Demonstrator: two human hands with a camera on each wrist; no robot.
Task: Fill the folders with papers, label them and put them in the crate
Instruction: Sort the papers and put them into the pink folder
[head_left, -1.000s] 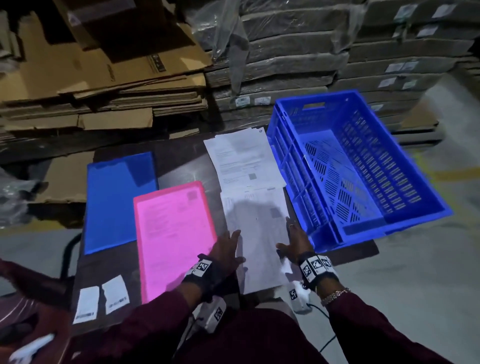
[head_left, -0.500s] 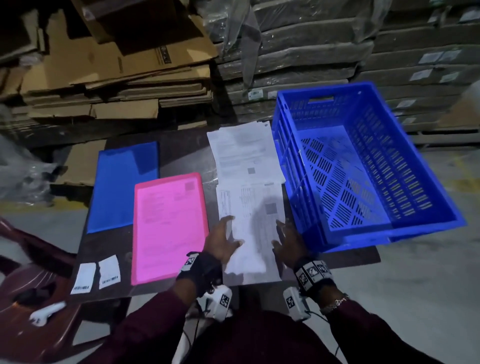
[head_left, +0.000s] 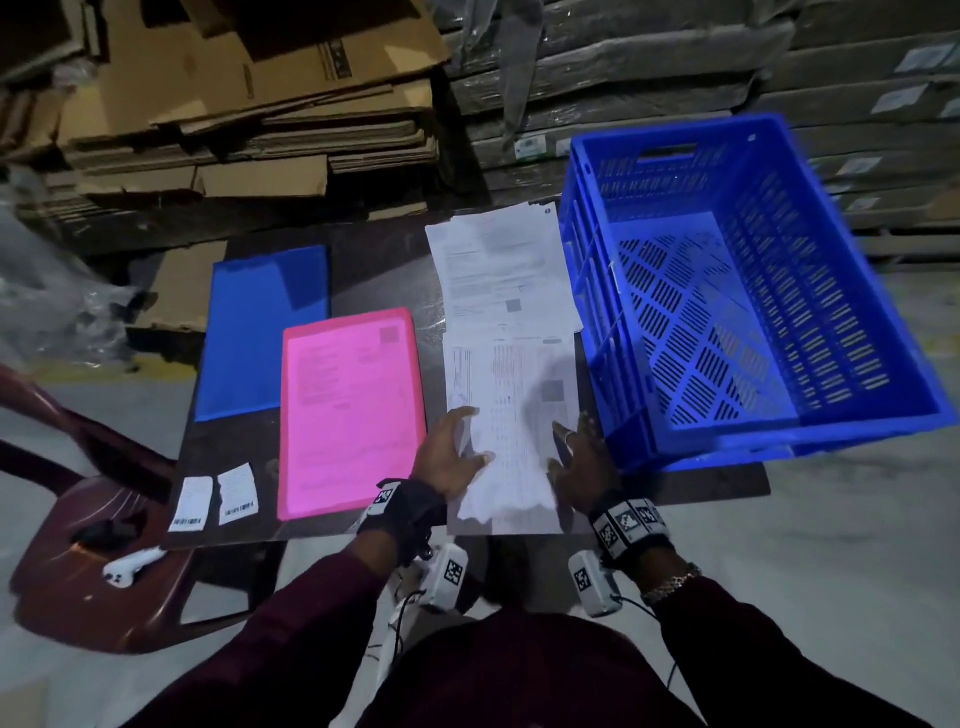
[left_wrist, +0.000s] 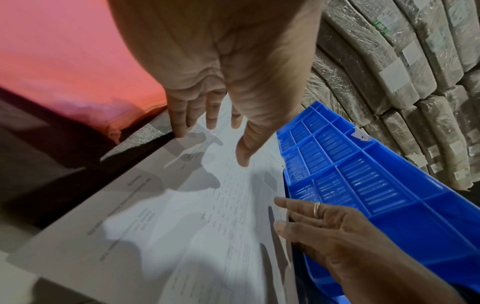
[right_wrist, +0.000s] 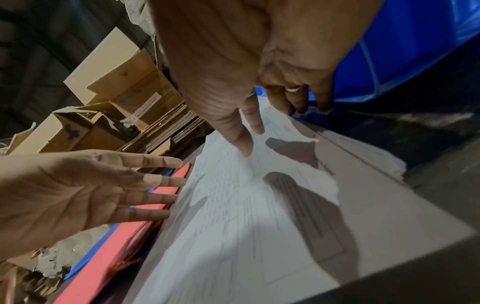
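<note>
A near stack of printed papers (head_left: 511, 395) lies on the dark table (head_left: 374, 270), with a second paper stack (head_left: 501, 265) beyond it. My left hand (head_left: 460, 447) rests straight-fingered at the near stack's left edge, thumb on the top sheet. My right hand (head_left: 574, 447) lies flat at its right edge, beside the blue crate (head_left: 831, 332). The wrist views show the left hand's fingers (left_wrist: 179, 121) and the right hand's fingers (right_wrist: 255, 121) straight on the paper (left_wrist: 194, 216) (right_wrist: 246, 216). A pink folder (head_left: 353, 410) holding a sheet and a blue folder (head_left: 260, 332) lie to the left. Two white labels (head_left: 213, 499) sit at the front left corner.
The empty crate overhangs the table's right side. Flattened cardboard (head_left: 249, 104) and wrapped bundles (head_left: 649, 67) are stacked behind the table. A dark red plastic chair (head_left: 93, 561) with a white object on it stands at the lower left.
Both hands have pushed the near paper stack a little away from me, so it overhangs the table's front edge less. They stay at its two sides.
</note>
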